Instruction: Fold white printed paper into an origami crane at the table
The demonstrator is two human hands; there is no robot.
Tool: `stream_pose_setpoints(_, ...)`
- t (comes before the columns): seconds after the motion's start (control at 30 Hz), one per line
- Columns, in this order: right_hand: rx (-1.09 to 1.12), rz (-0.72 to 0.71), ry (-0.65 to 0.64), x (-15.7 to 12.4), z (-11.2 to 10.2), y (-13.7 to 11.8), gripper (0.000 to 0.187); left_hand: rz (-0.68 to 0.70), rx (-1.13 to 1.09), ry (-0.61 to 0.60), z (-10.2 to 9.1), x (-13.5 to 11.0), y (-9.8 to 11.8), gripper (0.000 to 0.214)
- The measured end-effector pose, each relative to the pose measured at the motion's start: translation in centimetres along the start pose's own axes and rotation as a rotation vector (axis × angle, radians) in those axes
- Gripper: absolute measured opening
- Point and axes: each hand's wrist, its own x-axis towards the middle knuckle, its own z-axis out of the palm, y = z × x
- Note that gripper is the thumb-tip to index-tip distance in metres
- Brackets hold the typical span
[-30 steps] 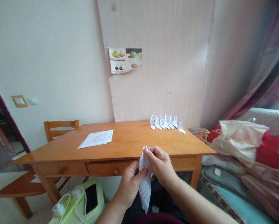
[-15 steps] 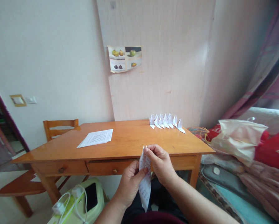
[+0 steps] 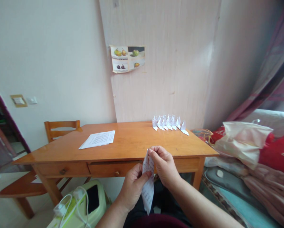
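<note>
A long, pointed piece of folded printed paper (image 3: 147,193) is held upright in front of the table's near edge. My left hand (image 3: 134,183) grips it at mid-length, thumb across the front face and fingers behind. At its upper tip, my right hand (image 3: 164,164) pinches the paper between thumb and forefinger. The lower point hangs free above my lap. Farther off, several folded paper figures (image 3: 168,123) stand in a row at the back right of the wooden table (image 3: 130,139). A stack of printed sheets (image 3: 98,139) lies on the table's left part.
Below the table on the left stands a pale green box (image 3: 100,190) carrying white chargers, cables and a black phone (image 3: 93,199). A wooden chair (image 3: 62,128) is behind the table's left end. Bags (image 3: 243,141) and folded cloth crowd the right side.
My right fingers have drawn slightly closer over the paper's upper tip, and the two small points there now appear together. My left hand keeps its grip in the same place.
</note>
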Motion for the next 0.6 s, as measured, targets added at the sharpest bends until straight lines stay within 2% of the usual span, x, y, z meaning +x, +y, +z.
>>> stream_pose_setpoints(0.4, 0.005, 0.039, -0.009, 0.3, -0.4, 0.1, 0.023, 0.01, 0.027, 0.008, -0.3, 0.0, -0.2, 0.028)
stream_pose_setpoints(0.6, 0.009, -0.003, 0.031, 1.6, -0.7, -0.7, 0.022, 0.004, 0.061, 0.013, -0.2, -0.2, -0.3, 0.029)
